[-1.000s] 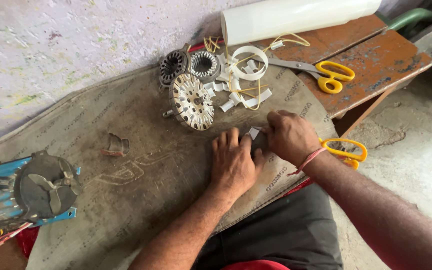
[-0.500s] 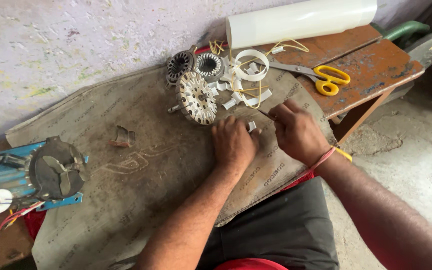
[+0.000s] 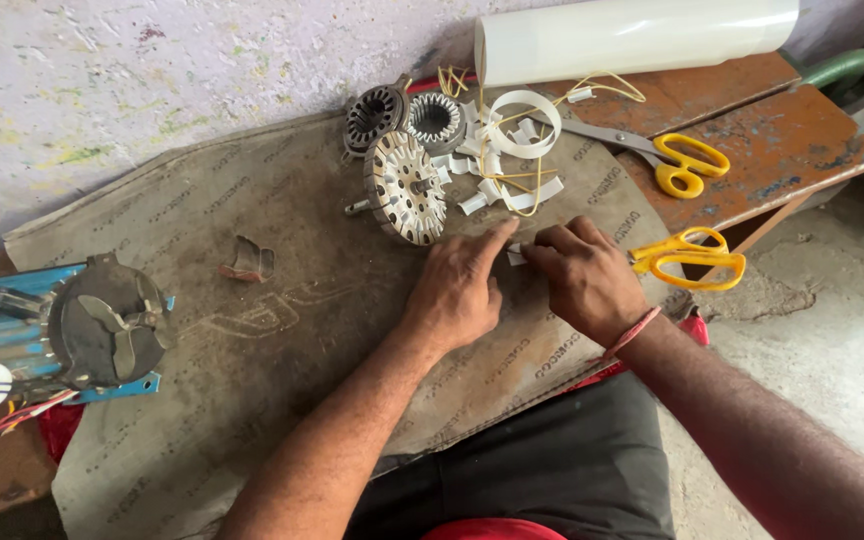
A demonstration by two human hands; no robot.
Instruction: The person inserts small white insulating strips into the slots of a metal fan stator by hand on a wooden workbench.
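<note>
My left hand (image 3: 460, 288) lies flat, palm down, on the grey-brown sheet (image 3: 252, 350), fingertips pressing beside a small white paper strip (image 3: 517, 254). My right hand (image 3: 584, 276) pinches that strip from the right, a red thread around its wrist. Just beyond the hands stands a round slotted metal stator core (image 3: 404, 187), with two smaller cores (image 3: 402, 116) and loose white paper strips (image 3: 512, 165) behind it.
Yellow-handled scissors (image 3: 690, 256) lie right of my right hand; a second pair (image 3: 677, 162) rests on the rusty red bench (image 3: 782, 140). A white film roll (image 3: 637, 35) lies at the back. A blue winding machine (image 3: 72, 325) sits at the left. A small curved scrap (image 3: 250, 262) lies mid-sheet.
Both hands stay together at the small white strip; the right fingers have shifted onto it. The view has shifted slightly, revealing the near scissors again.
</note>
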